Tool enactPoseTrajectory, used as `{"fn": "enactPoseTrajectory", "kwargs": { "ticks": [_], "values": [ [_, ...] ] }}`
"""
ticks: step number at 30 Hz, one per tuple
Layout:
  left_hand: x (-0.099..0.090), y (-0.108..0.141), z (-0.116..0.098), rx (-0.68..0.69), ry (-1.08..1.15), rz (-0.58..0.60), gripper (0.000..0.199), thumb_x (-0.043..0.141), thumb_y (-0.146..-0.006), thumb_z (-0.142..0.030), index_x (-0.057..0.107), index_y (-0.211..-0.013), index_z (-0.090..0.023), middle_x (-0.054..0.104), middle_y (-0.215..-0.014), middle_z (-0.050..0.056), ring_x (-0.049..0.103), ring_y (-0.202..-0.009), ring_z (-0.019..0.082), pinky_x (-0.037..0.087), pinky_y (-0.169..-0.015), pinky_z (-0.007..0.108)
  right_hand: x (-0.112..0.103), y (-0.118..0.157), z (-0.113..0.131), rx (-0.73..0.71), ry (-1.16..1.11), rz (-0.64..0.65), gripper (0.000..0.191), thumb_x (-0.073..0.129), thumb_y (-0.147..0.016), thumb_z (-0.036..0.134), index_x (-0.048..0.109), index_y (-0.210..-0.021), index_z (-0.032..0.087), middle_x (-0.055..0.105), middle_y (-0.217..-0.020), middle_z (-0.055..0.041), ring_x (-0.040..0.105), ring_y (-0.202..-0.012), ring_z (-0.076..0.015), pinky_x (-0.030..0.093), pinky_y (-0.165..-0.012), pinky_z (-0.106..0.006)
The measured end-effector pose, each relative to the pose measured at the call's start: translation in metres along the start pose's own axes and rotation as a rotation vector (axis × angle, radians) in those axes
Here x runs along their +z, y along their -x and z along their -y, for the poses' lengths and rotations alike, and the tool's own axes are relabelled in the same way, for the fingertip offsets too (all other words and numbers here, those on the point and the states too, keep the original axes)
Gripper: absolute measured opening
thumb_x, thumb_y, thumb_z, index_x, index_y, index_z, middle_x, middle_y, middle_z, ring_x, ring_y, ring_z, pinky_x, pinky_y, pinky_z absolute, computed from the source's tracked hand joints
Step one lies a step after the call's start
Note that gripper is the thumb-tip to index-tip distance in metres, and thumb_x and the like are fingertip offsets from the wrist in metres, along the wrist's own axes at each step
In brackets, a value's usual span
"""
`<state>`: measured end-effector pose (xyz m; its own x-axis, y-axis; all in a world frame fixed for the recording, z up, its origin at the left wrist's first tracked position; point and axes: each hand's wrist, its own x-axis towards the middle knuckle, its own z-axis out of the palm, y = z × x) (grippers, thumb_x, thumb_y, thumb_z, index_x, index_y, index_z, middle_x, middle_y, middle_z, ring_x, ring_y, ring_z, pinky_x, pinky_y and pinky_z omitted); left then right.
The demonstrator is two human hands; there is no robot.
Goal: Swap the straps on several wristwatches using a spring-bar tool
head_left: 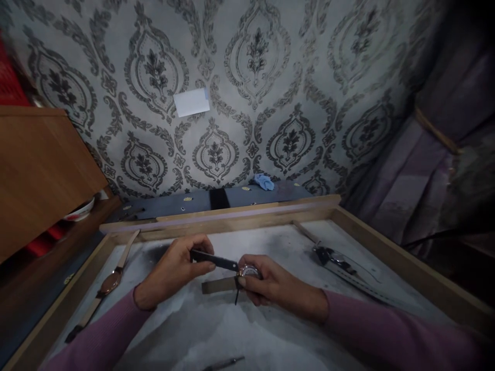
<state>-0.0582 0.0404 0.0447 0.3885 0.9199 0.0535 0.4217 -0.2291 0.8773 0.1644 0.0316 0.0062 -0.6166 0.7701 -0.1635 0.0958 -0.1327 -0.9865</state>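
Observation:
Near the middle, my right hand (266,281) is closed round a round silver watch case (249,271), thumb across its lower left edge. A greyish strap piece (219,286) sticks out to the left of the case. My left hand (180,265) pinches a flat dark strip (216,259), whose right end, with a small hole, meets the case. A thin dark pin-like piece (236,296) points down below the case. Whether the strip is joined to the case cannot be made out.
A wooden-rimmed tray (232,222) surrounds the hands. Inside lie a brown-faced watch (111,282) at left, another watch (336,260) at right and a thin tool (224,364) in front. A blue crumpled cloth (264,181) lies behind.

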Motion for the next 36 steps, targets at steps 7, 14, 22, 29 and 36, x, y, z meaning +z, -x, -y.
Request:
{"fn": "enactPoseTrajectory", "kwargs": {
  "ticks": [7,14,22,29,36],
  "values": [
    [0.006,-0.003,0.004,-0.063,0.274,-0.056,0.02,0.078,-0.064,-0.029,0.063,-0.068,-0.015,0.052,-0.06,-0.004,0.043,-0.061,0.011,0.032,-0.059,0.023,0.001,0.0,-0.001,-0.008,0.006,0.001,0.03,0.064,-0.078,0.042,0.045,-0.079,0.019,0.05,-0.048,0.0072,0.032,-0.041,-0.0052,0.019,-0.042,-0.02],
    [0.013,-0.001,0.009,-0.114,0.421,-0.075,0.027,0.082,-0.061,-0.031,0.059,-0.065,-0.016,0.047,-0.056,-0.006,0.038,-0.053,0.008,0.027,-0.051,0.022,0.001,0.0,-0.001,-0.014,0.005,-0.002,0.026,0.063,-0.077,0.038,0.047,-0.079,0.018,0.05,-0.047,0.0074,0.032,-0.041,-0.005,0.02,-0.041,-0.02],
    [0.01,-0.003,0.012,-0.145,0.437,-0.088,0.033,0.081,-0.065,-0.037,0.056,-0.073,-0.016,0.047,-0.06,-0.007,0.033,-0.05,0.006,0.023,-0.045,0.019,0.0,-0.001,-0.002,-0.013,0.027,-0.001,0.025,0.063,-0.077,0.038,0.049,-0.079,0.018,0.05,-0.046,0.0071,0.032,-0.041,-0.0054,0.02,-0.041,-0.019],
    [0.011,-0.002,0.013,-0.074,0.405,-0.021,0.036,0.069,-0.078,-0.048,0.051,-0.087,-0.019,0.066,-0.081,0.005,0.059,-0.071,0.017,0.043,-0.052,0.022,0.0,-0.001,-0.002,-0.018,0.02,0.008,0.03,0.065,-0.077,0.043,0.048,-0.08,0.018,0.05,-0.046,0.0074,0.033,-0.041,-0.0057,0.021,-0.041,-0.02],
    [0.004,-0.004,0.013,0.086,-0.017,0.007,0.032,0.05,-0.089,-0.045,0.054,-0.074,-0.017,0.053,-0.068,0.0,0.047,-0.064,0.014,0.036,-0.059,0.024,0.0,-0.002,-0.003,-0.032,0.01,0.013,0.023,0.063,-0.078,0.035,0.049,-0.079,0.018,0.052,-0.048,0.0062,0.037,-0.042,-0.0059,0.024,-0.042,-0.019]
  ]
}}
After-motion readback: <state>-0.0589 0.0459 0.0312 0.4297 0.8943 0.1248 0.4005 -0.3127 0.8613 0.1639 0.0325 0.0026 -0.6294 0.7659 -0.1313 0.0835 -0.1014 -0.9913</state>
